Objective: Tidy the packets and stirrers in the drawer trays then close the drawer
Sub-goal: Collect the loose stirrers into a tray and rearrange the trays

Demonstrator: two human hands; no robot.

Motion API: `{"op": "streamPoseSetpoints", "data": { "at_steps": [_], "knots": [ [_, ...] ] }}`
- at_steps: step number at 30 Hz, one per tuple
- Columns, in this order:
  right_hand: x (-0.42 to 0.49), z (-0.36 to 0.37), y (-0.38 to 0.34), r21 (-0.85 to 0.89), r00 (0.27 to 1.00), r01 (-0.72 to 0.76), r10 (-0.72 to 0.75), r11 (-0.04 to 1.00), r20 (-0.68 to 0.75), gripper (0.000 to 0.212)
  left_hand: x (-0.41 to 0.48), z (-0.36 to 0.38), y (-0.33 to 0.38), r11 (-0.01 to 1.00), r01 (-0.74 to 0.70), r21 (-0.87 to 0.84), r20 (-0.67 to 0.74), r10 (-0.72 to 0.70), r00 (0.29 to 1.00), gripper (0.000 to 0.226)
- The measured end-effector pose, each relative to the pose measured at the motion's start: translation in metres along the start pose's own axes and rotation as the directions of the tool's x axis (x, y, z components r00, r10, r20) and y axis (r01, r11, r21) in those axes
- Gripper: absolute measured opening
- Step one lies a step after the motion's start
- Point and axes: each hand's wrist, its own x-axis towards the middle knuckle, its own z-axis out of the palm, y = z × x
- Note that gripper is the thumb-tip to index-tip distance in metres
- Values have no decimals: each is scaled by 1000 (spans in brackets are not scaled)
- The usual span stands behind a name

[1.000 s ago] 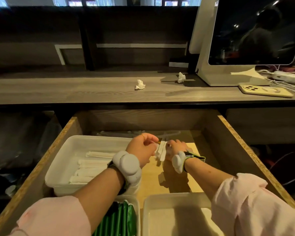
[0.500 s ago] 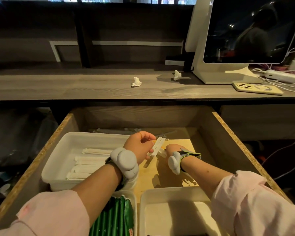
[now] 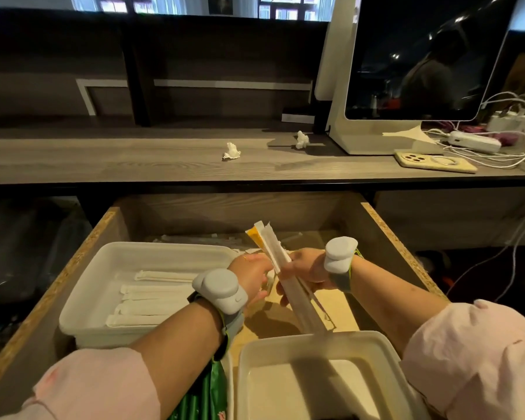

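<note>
The wooden drawer (image 3: 388, 234) stands open. Over its middle, both hands grip a bundle of long white paper-wrapped stirrers (image 3: 294, 289) with a yellow packet (image 3: 253, 234) at its far end. The bundle tilts from far left down to near right. My left hand (image 3: 252, 277) pinches its left side and my right hand (image 3: 308, 268) wraps it from the right. A white tray (image 3: 164, 248) on the left holds several wrapped stirrers (image 3: 152, 301) lying flat. A second white tray (image 3: 315, 339) lies near right, below the bundle's lower end. Green packets (image 3: 200, 398) show at the bottom.
More wrapped pieces (image 3: 191, 237) lie along the drawer's back. On the counter above are two crumpled tissues (image 3: 231, 152) (image 3: 302, 138), a monitor (image 3: 419, 62), a phone (image 3: 434, 161) and white cables (image 3: 497, 147) at the right.
The hands have gathered the small wrapped pieces into a long bundle and lifted it above the drawer floor. My right wrist has turned so its band faces up.
</note>
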Motion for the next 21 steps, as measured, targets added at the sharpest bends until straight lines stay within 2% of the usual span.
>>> {"op": "streamPoseSetpoints", "data": {
  "at_steps": [2, 3, 5, 6, 7, 9, 11, 12, 14, 15, 16, 19, 21],
  "knots": [
    [-7, 15, -8, -35, 992, 113, -115, 993, -56, 22, -1, 6, -4, 1000, 4, 11, 20, -4, 1000, 40],
    [-7, 22, -11, -153, 977, 166, -183, 974, -106, 25, -1, 9, -6, 1000, 26, -17, 21, -26, 999, 42],
    [-9, 38, -14, -459, 921, 191, -321, 867, -223, 36, 0, 13, -8, 993, 80, -92, 6, -80, 997, 39],
    [-8, 45, -14, -504, 903, 196, -356, 841, -243, 39, 1, 13, -8, 987, 98, -124, -13, -101, 995, 36],
    [-8, 51, -13, -510, 900, 205, -366, 835, -237, 40, 2, 13, -9, 983, 105, -154, -30, -111, 993, 32],
    [-13, 55, -14, -438, 938, 201, -300, 877, -172, 42, 3, 9, -10, 979, 93, -182, -66, -107, 992, 27],
    [-21, 47, -16, -202, 981, 165, -181, 965, -66, 40, 5, 6, -13, 984, 82, -159, -96, -98, 991, 27],
    [-24, 40, -18, -157, 989, 132, -140, 979, -43, 38, 5, 6, -15, 987, 67, -147, -102, -83, 991, 24],
    [-29, 25, -23, -311, 983, 80, -126, 947, -132, 33, 5, 4, -16, 994, 13, -105, -94, -23, 995, 15],
    [-29, 18, -25, -386, 964, 70, -162, 920, -212, 33, 6, 3, -16, 998, -21, -59, -90, 16, 996, 14],
    [-28, 12, -26, -388, 939, 110, -223, 915, -260, 31, 5, 3, -16, 998, -59, 3, -78, 59, 995, 17],
    [-32, -1, -26, -227, 844, 356, -416, 907, -339, 21, 3, 4, -15, 975, -160, 154, -24, 165, 986, 24],
    [-35, -3, -27, -249, 746, 494, -553, 833, -371, 1, 0, 8, -15, 971, -187, 150, -27, 193, 981, 21]
  ]
}}
